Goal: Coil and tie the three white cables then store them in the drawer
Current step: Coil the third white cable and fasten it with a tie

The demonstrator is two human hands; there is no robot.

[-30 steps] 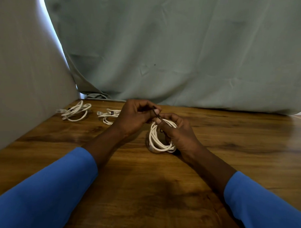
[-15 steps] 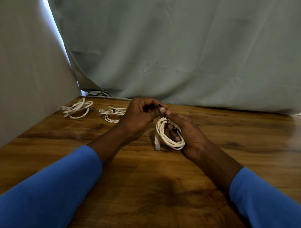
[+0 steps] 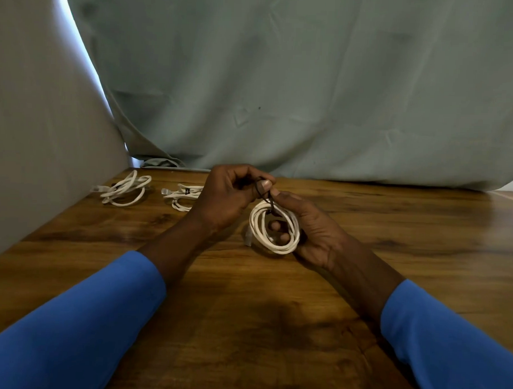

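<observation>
**White cable coil (image 3: 257, 226) gripped in right hand (image 3: 315, 228), tie pinched by left hand (image 3: 226, 199)**

Far left of the grip, well apart: first loose coil (image 3: 124, 188), flat on the wooden table (image 3: 245, 325). Nearer the grip, partly behind the left hand: second coil (image 3: 184, 195), dark band round its middle. Left hand: fingers curled, thumb and forefinger tips pinching the upper end of a dark tie (image 3: 267, 199). The tie runs down to the top of the held coil. A connector (image 3: 248, 237) hangs at that coil's lower left. Right hand: thumb pressed on the coil's top beside the tie, fingers curled through the ring from behind, tips showing inside it. Blue sleeves (image 3: 70, 333) on both forearms. Grey-green cloth (image 3: 282, 93) hangs beyond the table.
</observation>
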